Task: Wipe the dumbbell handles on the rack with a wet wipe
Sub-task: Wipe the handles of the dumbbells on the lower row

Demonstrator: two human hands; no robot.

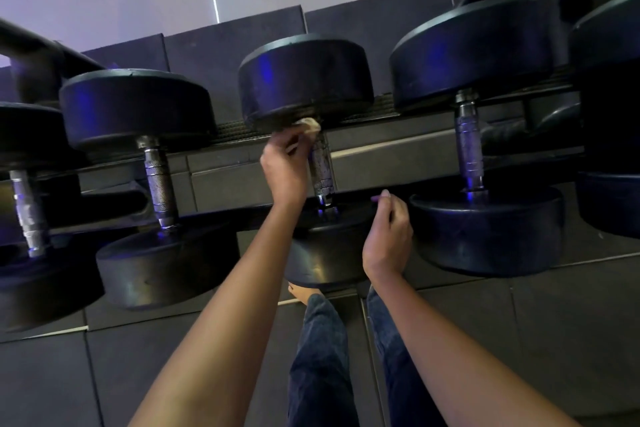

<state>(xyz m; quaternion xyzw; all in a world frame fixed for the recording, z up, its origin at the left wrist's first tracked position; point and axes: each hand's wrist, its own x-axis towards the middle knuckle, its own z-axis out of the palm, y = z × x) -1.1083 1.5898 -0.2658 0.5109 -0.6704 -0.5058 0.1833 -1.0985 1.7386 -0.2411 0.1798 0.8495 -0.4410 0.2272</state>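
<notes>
Several black dumbbells lie across a dark rack [398,163], their knurled steel handles pointing toward me. My left hand [285,166] grips a crumpled white wet wipe [310,126] and holds it against the top of the middle dumbbell's handle [322,170], just under its far head [304,80]. My right hand [388,236] hovers beside the near head [329,250] of that same dumbbell, fingers loosely curled, holding nothing. Neighbouring handles stand to the left [159,180] and right [469,146].
Dark rubber floor tiles [519,340] lie below the rack. My legs in blue jeans [322,357] and a bare foot [304,293] are under the middle dumbbell. Padded dark panels [235,42] line the wall behind. More dumbbells crowd the far right edge [609,114].
</notes>
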